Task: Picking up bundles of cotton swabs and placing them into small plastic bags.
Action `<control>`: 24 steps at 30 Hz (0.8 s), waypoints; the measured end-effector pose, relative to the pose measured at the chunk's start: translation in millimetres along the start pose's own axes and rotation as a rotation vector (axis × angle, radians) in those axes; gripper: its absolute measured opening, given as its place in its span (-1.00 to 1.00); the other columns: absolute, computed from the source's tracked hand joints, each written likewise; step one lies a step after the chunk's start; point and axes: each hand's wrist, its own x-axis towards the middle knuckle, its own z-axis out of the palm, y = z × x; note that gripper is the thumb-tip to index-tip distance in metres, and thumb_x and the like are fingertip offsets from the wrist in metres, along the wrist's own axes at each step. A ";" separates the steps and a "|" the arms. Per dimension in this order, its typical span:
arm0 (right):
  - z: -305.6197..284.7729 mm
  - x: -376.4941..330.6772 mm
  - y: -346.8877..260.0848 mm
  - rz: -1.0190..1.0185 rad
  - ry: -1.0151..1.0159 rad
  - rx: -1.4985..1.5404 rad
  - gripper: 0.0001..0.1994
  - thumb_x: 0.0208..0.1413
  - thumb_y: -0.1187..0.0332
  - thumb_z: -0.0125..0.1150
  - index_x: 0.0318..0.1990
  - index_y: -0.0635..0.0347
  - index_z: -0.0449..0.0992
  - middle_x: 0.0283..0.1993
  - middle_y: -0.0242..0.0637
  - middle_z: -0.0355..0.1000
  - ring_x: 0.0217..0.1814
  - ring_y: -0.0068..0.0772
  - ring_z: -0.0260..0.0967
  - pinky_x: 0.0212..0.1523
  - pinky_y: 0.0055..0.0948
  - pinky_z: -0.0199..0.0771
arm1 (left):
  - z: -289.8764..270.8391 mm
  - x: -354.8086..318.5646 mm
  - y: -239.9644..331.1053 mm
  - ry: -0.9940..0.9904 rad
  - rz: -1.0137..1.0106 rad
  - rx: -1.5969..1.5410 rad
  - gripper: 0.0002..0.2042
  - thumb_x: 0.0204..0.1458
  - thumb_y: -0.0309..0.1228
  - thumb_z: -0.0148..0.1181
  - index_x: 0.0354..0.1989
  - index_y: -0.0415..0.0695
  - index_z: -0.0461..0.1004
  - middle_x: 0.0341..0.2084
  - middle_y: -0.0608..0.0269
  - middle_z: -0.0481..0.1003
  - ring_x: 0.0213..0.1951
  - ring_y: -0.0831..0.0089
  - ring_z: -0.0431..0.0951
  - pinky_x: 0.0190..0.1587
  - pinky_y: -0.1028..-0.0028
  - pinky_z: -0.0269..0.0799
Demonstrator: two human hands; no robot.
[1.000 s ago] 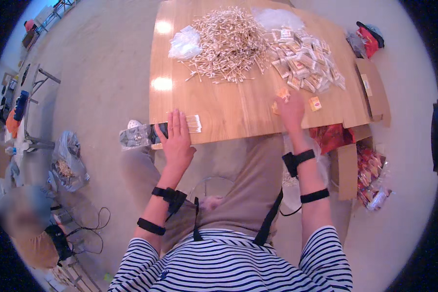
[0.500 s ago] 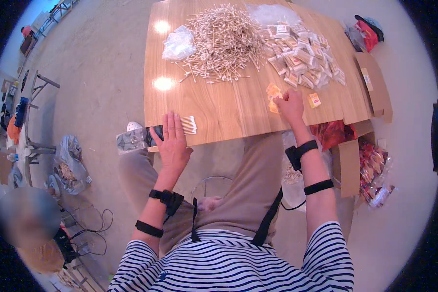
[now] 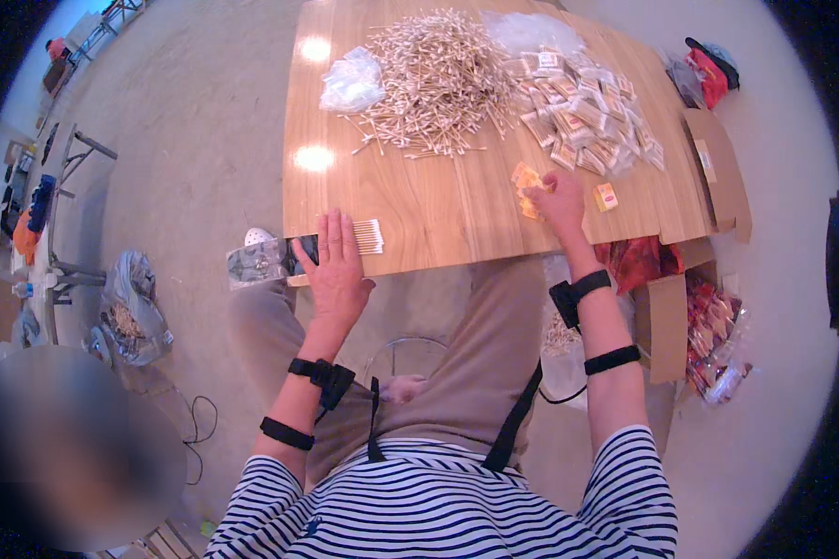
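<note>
L hand [image 3: 337, 270] lies flat, fingers together, on a clear packet of cotton swabs [image 3: 368, 237] at table edge [image 3: 438, 256]. R hand [image 3: 559, 197] pinches orange sachets [image 3: 526, 177]; loose swab pile [image 3: 438, 79] and packed sachets [image 3: 583, 112] lie beyond fingertips.

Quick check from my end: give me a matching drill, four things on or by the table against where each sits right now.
Things:
1. left hand
2. right hand
3. swab heap
4. cardboard box

Places:
A. far middle of the table
B. on the floor by the table's right corner
C. at the near edge, flat on a clear packet of swabs
D. at small orange packets, right of centre

Pairs: 1-C, 2-D, 3-A, 4-B
</note>
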 end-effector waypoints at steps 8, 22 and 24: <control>3.7 4.7 5.2 0.052 -0.160 0.039 -0.65 -0.24 0.19 0.55 -0.50 0.15 0.44 -0.33 -0.15 0.47 -0.24 -0.09 0.44 -0.24 -0.14 0.44 | -1.6 0.7 2.2 0.013 -0.010 -0.003 0.19 -0.42 -0.31 0.62 0.45 -0.24 -0.05 0.48 0.00 -0.04 0.51 0.11 -0.09 0.41 -0.29 -0.34; 0.2 3.8 12.8 0.095 -0.130 0.239 -0.74 -0.20 0.37 0.49 -0.37 0.20 0.53 -0.45 -0.25 0.49 -0.36 -0.29 0.48 -0.32 -0.26 0.47 | -2.8 -0.6 2.1 0.016 -0.002 -0.004 0.17 -0.40 -0.31 0.60 0.45 -0.24 -0.05 0.48 0.01 -0.06 0.51 0.11 -0.09 0.40 -0.30 -0.33; -4.6 5.3 14.6 0.089 -0.181 0.286 -0.77 -0.20 0.39 0.49 -0.42 0.24 0.52 -0.49 -0.30 0.47 -0.41 -0.39 0.43 -0.34 -0.33 0.45 | -1.7 -1.3 1.4 0.022 -0.001 -0.006 0.17 -0.40 -0.31 0.60 0.45 -0.24 -0.05 0.49 0.01 -0.07 0.51 0.10 -0.09 0.40 -0.30 -0.32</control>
